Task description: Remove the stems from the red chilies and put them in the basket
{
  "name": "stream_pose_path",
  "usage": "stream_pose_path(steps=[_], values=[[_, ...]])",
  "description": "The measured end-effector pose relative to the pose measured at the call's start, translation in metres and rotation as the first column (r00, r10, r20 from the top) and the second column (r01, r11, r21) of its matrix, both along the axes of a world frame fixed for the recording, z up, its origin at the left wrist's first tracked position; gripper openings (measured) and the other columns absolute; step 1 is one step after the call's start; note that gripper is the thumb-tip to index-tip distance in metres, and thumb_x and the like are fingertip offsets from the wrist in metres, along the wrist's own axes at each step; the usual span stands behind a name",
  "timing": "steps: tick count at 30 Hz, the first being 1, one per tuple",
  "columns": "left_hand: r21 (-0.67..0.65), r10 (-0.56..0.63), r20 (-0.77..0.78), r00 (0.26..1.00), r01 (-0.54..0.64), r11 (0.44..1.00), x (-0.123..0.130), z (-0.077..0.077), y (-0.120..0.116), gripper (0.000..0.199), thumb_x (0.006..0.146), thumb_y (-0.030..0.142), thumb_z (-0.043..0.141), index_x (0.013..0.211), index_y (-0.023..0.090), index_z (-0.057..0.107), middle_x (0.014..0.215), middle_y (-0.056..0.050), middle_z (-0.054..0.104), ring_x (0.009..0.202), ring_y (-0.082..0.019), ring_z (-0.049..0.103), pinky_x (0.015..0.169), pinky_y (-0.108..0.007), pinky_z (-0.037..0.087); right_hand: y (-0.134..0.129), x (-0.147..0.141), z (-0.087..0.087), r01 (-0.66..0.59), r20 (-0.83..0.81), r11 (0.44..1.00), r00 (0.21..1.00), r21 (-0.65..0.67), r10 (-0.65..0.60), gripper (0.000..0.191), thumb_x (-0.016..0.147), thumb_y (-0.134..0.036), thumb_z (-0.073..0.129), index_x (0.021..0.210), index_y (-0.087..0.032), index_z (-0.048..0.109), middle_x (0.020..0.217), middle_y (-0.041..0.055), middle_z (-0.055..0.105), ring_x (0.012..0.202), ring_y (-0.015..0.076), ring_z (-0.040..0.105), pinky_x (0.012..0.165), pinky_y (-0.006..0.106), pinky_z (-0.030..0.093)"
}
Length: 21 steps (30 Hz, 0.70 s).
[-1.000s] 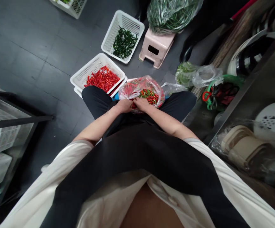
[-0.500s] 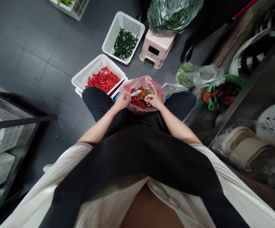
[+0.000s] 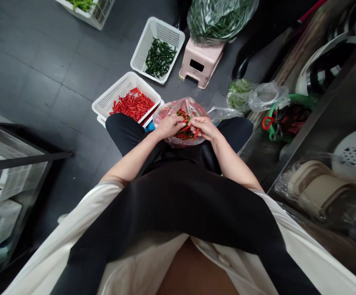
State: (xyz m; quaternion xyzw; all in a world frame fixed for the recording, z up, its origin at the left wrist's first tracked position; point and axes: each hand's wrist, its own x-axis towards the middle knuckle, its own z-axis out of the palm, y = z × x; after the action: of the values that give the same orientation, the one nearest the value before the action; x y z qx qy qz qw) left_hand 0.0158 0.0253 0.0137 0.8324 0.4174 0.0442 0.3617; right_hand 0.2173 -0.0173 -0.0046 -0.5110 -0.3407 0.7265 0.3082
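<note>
Just above the black apron (image 3: 178, 192), near centre frame, the right hand's (image 3: 205, 127) fingers are clamped on a red chilli (image 3: 196, 133). The left hand (image 3: 169, 126) meets it; its exact grip is unclear. Both are over an open plastic bag (image 3: 182, 142) of chillies. The step looks like working one chilli's stem end, calling for a firm pinch from both hands. Farther, upper left of centre, a white basket (image 3: 121, 87) holds red chillies (image 3: 133, 105).

Slender red chilli (image 3: 196, 133), tilted, over an open clear bag (image 3: 196, 106) of green-stemmed red chillies (image 3: 182, 112)
</note>
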Motion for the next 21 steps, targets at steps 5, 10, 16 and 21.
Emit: stream_pose_path(steps=[5, 10, 16, 21], values=[[0.053, -0.059, -0.266, 0.962, 0.076, 0.996, 0.008, 0.015, -0.007, 0.036, 0.094, 0.039, 0.044, 0.111, 0.017, 0.066, 0.109, -0.013, 0.065, 0.102, -0.025, 0.062, 0.087, -0.036, 0.046, 0.006, -0.014, -0.001, -0.135, 0.443, 0.972, 0.895, 0.19, 0.038, 0.03, 0.08, -0.041, 0.067, 0.065, -0.016, 0.062, 0.055, -0.0017, 0.057, 0.051, 0.0095, 0.05, 0.048, 0.021, 0.034], [-0.022, 0.045, -0.381, 0.923, -0.058, 0.998, 0.008, 0.012, -0.007, 0.032, 0.091, 0.035, 0.049, 0.109, 0.015, 0.064, 0.103, -0.014, 0.068, 0.105, -0.03, 0.062, 0.091, -0.041, 0.045, 0.012, -0.03, 0.0, -0.242, 0.687, 0.922, 0.726, 0.302, -0.034, 0.025, 0.078, -0.027, 0.068, 0.058, -0.017, 0.059, 0.061, 0.0, 0.06, 0.068, 0.0135, 0.057, 0.062, 0.024, 0.04], [-0.177, 0.259, -0.127, 0.958, -0.278, 0.944, -0.005, -0.011, 0.0, 0.024, 0.082, 0.032, 0.062, 0.102, 0.018, 0.063, 0.086, -0.007, 0.065, 0.095, -0.026, 0.061, 0.09, -0.036, 0.044, 0.014, -0.022, -0.006, 0.0, 0.29, 0.996, 0.957, -0.091, 0.026, 0.036, 0.086, -0.047, 0.065, 0.067, -0.017, 0.06, 0.047, -0.0033, 0.052, 0.037, 0.0059, 0.039, 0.039, 0.019, 0.028], [-0.46, 0.24, 0.088, 0.967, -0.174, 0.871, 0.005, -0.018, -0.005, 0.014, 0.078, 0.027, 0.066, 0.079, 0.015, 0.059, 0.066, 0.001, 0.055, 0.067, -0.013, 0.052, 0.07, -0.026, 0.042, 0.009, -0.021, -0.005, 0.059, 0.077, 0.994, 0.996, -0.09, -0.052, 0.04, 0.085, -0.057, 0.062, 0.081, -0.018, 0.058, 0.046, -0.0061, 0.051, 0.034, 0.0047, 0.037, 0.036, 0.017, 0.025]])
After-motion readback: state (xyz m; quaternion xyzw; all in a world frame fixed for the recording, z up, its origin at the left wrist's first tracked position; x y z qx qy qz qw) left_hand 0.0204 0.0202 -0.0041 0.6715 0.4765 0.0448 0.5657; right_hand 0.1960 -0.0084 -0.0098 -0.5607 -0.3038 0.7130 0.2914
